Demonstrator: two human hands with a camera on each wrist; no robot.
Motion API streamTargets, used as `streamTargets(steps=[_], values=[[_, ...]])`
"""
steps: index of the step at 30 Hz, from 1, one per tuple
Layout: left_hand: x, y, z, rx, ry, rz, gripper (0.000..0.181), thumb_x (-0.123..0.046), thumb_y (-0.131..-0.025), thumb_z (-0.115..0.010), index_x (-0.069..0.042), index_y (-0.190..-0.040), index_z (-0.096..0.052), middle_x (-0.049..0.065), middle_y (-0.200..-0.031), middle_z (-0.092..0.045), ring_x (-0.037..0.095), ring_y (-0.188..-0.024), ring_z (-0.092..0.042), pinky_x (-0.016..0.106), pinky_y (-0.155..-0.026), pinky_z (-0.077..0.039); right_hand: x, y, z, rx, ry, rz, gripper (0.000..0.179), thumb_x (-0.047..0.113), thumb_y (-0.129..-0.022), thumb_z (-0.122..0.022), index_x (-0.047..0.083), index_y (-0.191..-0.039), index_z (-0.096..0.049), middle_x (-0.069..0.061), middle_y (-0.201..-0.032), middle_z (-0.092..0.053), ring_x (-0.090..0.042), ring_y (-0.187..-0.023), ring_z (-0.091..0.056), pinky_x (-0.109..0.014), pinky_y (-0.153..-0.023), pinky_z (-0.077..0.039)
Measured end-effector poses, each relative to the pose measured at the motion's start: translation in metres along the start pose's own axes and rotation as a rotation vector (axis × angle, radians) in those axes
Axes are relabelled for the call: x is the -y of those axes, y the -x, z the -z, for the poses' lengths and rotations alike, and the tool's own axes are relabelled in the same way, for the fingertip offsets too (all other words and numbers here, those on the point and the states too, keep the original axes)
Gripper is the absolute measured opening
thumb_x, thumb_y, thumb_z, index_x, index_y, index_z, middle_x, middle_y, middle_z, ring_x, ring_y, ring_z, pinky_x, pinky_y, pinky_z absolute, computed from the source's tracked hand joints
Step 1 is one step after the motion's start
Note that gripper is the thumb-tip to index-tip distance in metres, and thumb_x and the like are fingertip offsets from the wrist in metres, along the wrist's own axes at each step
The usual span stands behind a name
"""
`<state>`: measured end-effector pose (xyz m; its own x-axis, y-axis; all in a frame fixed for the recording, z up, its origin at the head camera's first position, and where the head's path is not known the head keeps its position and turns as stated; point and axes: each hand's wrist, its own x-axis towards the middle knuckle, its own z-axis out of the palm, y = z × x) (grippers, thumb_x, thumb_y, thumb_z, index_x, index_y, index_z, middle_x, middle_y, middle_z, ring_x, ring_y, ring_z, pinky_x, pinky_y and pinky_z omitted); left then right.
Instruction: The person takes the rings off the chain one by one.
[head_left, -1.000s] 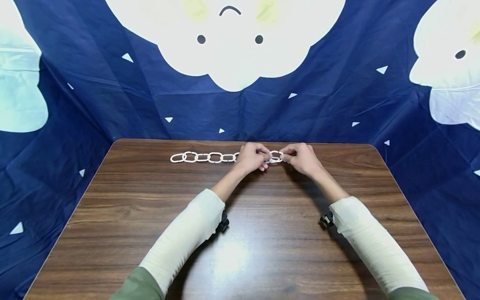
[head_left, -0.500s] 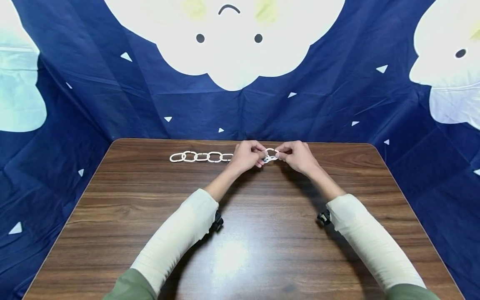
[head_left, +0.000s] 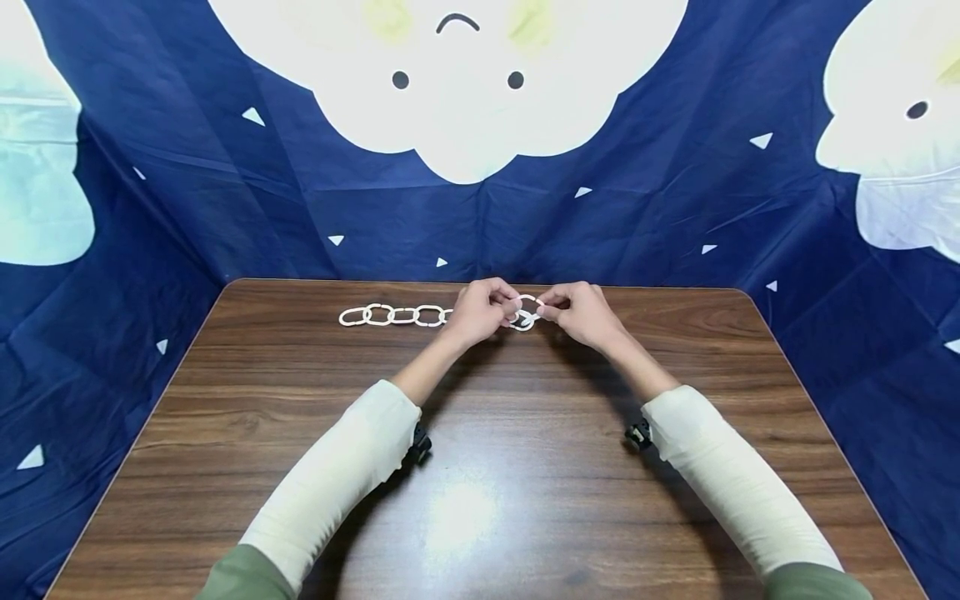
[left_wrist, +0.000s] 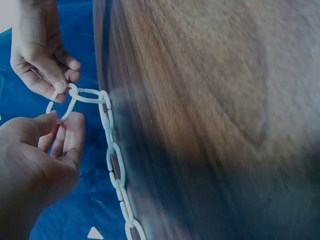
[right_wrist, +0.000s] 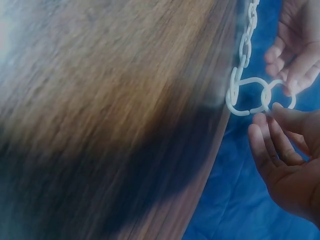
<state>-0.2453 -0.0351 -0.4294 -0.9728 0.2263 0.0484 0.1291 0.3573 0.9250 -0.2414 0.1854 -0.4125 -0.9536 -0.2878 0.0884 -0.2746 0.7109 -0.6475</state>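
Observation:
A chain of white plastic links [head_left: 430, 315] lies along the far side of the wooden table. At its right end, my left hand [head_left: 477, 312] and right hand [head_left: 582, 312] pinch the same end link [head_left: 529, 297] from opposite sides. In the left wrist view, this end link [left_wrist: 69, 108] is held up between the fingertips and hooked through the neighbouring link [left_wrist: 89, 101]. Small gaps show in the links, as in the neighbouring link [right_wrist: 256, 80] in the right wrist view. My left hand hides part of the chain from the head view.
The dark wooden table [head_left: 480, 433] has a rounded far edge close behind the hands. A blue cloth [head_left: 300, 208] with white cloud shapes and triangles hangs behind and on both sides. A small black device sits at each wrist, one a wrist camera [head_left: 639, 435].
Both hands have shifted to the left with the pinched end link and come a little closer together. Less of the lying chain shows left of the left hand.

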Motion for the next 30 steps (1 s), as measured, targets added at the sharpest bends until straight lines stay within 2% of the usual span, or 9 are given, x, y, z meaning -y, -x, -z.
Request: streamTargets(steps=[4,8,10,14,18,24,30], values=[[-0.001,0.002,0.006,0.004,-0.03,-0.004,0.011,-0.01,-0.107,-0.077,-0.001,-0.113,-0.079,0.02,-0.104,-0.083,0.037,-0.087,-0.083,0.034,-0.074,-0.068,0.003,-0.002,-0.002,0.007,-0.002,-0.001,0.021,0.017,-0.103,-0.082,0.004,-0.12,-0.085,-0.01,-0.111,-0.088,-0.028,-0.108,-0.078,-0.041,-0.093,-0.056],[-0.002,0.004,0.01,0.0,-0.026,-0.005,0.011,-0.011,-0.107,-0.076,-0.002,-0.113,-0.078,0.02,-0.102,-0.082,0.044,-0.096,-0.083,0.025,-0.072,-0.064,0.008,-0.002,-0.003,0.013,0.0,0.006,0.023,0.019,-0.103,-0.082,0.003,-0.12,-0.085,-0.011,-0.113,-0.088,-0.029,-0.113,-0.079,-0.045,-0.099,-0.057],[-0.001,0.004,0.011,-0.007,-0.028,-0.009,0.01,-0.011,-0.107,-0.076,-0.003,-0.112,-0.078,0.017,-0.098,-0.081,0.042,-0.097,-0.082,0.023,-0.074,-0.063,0.01,-0.003,-0.003,0.014,-0.001,0.009,0.023,0.018,-0.103,-0.082,0.003,-0.12,-0.085,-0.011,-0.113,-0.088,-0.03,-0.113,-0.079,-0.046,-0.1,-0.057],[0.0,0.005,0.014,-0.022,-0.043,-0.018,0.008,-0.011,-0.107,-0.076,-0.003,-0.11,-0.077,0.01,-0.095,-0.079,0.029,-0.09,-0.079,0.021,-0.074,-0.061,0.014,-0.005,-0.005,0.022,-0.004,0.015,0.021,0.018,-0.103,-0.082,0.003,-0.118,-0.085,-0.01,-0.111,-0.088,-0.029,-0.111,-0.079,-0.045,-0.099,-0.057],[-0.002,0.005,0.018,-0.032,-0.073,-0.031,0.008,-0.012,-0.108,-0.076,-0.004,-0.11,-0.077,0.011,-0.099,-0.079,0.019,-0.085,-0.073,0.02,-0.071,-0.057,0.016,-0.008,-0.008,0.033,-0.008,0.024,0.019,0.017,-0.103,-0.082,0.004,-0.117,-0.085,-0.01,-0.11,-0.088,-0.028,-0.11,-0.079,-0.043,-0.098,-0.056],[-0.007,0.006,0.026,-0.04,-0.131,-0.064,0.009,-0.014,-0.109,-0.076,-0.006,-0.112,-0.078,0.012,-0.104,-0.082,0.013,-0.085,-0.07,0.022,-0.075,-0.055,0.018,-0.013,-0.011,0.022,-0.022,0.027,0.014,0.017,-0.103,-0.083,0.007,-0.112,-0.086,-0.01,-0.109,-0.088,-0.025,-0.105,-0.078,-0.037,-0.091,-0.056],[-0.012,0.008,0.033,-0.05,-0.152,-0.09,0.008,-0.013,-0.108,-0.077,-0.006,-0.111,-0.08,0.01,-0.102,-0.082,0.014,-0.085,-0.071,0.023,-0.076,-0.054,0.025,-0.013,-0.011,0.014,-0.05,0.034,0.014,0.018,-0.102,-0.084,0.007,-0.112,-0.086,-0.009,-0.107,-0.088,-0.022,-0.096,-0.077,-0.029,-0.082,-0.054]])
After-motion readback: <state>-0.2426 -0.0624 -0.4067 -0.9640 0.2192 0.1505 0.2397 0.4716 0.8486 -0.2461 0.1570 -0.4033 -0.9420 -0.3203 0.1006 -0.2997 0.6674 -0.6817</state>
